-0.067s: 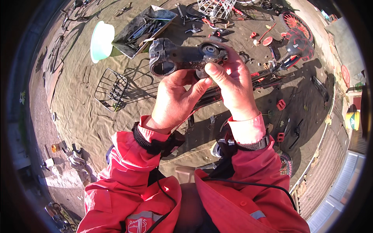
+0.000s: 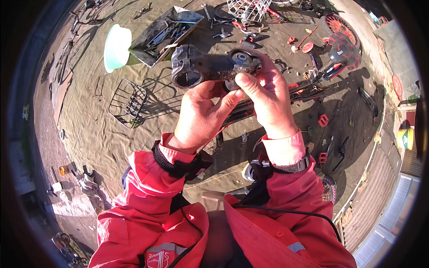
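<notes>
A black bicycle handlebar stem (image 2: 213,64) is held up in front of me, lying sideways, its round clamp end to the left and a capped round end to the right. My left hand (image 2: 202,110) grips it from below, thumb pointing up and right. Around the capped right end closes my right hand (image 2: 269,98), its thumb pressed on the near side and the fingers mostly hidden behind. The two thumbs are close together under the stem. Behind the hands a black-and-red bicycle frame (image 2: 300,87) with a dark saddle (image 2: 345,52) lies on the ground.
A grey tray of tools (image 2: 147,59) and a pale green basin (image 2: 117,48) stand at the far left. On the ground sheet are a black wire rack (image 2: 128,102), a white wire basket (image 2: 250,9), red pedals (image 2: 323,120) and a red-spoked wheel (image 2: 340,27).
</notes>
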`<action>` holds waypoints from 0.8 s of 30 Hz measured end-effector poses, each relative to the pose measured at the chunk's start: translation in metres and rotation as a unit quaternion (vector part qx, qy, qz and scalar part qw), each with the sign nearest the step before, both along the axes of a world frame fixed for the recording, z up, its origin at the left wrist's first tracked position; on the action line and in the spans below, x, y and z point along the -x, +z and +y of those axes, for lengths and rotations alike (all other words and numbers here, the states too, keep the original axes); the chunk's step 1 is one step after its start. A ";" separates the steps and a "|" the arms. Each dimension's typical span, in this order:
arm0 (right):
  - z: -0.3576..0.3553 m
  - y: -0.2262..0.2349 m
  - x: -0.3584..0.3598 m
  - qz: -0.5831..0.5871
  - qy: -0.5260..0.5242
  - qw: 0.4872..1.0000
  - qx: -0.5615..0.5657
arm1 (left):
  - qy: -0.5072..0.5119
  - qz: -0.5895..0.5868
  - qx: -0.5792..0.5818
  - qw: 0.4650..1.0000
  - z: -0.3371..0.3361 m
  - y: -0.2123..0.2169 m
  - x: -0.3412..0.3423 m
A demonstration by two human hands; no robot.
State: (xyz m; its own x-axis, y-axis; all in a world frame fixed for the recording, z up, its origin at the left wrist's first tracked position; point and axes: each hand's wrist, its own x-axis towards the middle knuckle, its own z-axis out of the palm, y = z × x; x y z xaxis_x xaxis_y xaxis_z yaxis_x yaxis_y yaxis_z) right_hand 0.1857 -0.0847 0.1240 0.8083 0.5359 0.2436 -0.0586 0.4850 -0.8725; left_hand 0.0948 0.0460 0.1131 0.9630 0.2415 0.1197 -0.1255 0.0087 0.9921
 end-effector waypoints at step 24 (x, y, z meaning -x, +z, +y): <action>-0.004 -0.002 -0.002 0.024 0.021 0.999 0.013 | -0.001 -0.012 0.032 0.999 -0.003 0.000 -0.002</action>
State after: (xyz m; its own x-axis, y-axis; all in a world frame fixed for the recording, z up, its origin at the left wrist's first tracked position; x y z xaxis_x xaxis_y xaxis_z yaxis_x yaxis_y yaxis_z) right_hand 0.1879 -0.0886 0.1215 0.7949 0.5761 0.1905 -0.1209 0.4581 -0.8806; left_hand 0.0966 0.0434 0.1131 0.9603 0.2482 0.1277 -0.1499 0.0725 0.9860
